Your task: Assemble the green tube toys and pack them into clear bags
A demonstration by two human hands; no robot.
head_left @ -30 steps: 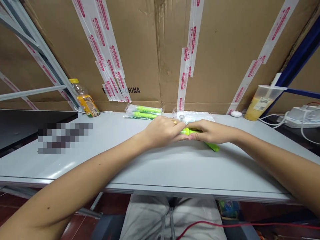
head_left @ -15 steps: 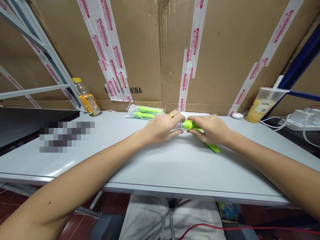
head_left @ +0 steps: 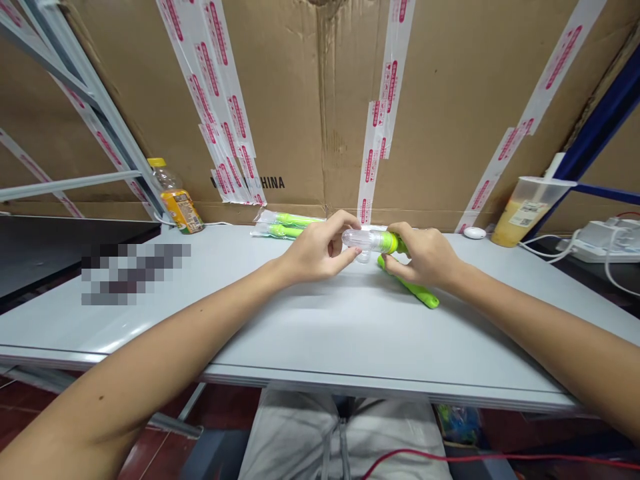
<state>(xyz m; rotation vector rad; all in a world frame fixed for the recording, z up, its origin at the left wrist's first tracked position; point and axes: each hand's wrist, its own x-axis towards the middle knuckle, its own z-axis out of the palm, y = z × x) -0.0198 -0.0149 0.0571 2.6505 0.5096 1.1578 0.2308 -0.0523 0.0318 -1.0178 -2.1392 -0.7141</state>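
A clear plastic tube with a rounded tip and a bright green end [head_left: 367, 241] is held level above the table. My right hand [head_left: 423, 253] is closed around its green end. My left hand [head_left: 325, 247] is at the clear tip, thumb and index finger apart on either side; the thumb appears to touch the tube's lower edge. A green stick-like piece [head_left: 417, 291] lies slantwise on the table beneath my right hand. Below the held tube, another clear rounded piece [head_left: 363, 257] shows partly. Part of the green end is hidden by my right fingers.
Bagged green sticks [head_left: 287, 225] lie at the back of the white table [head_left: 320, 333]. An orange-labelled bottle [head_left: 183, 208] stands back left. At the right are a white oval object [head_left: 475, 233], a drink cup [head_left: 525, 212] and a power strip with cables [head_left: 597, 241]. Cardboard backs the table.
My left fingers have loosened and spread, uncovering the tube's clear tip. The tube has risen slightly, and the green stick-like piece shows more clearly on the table.
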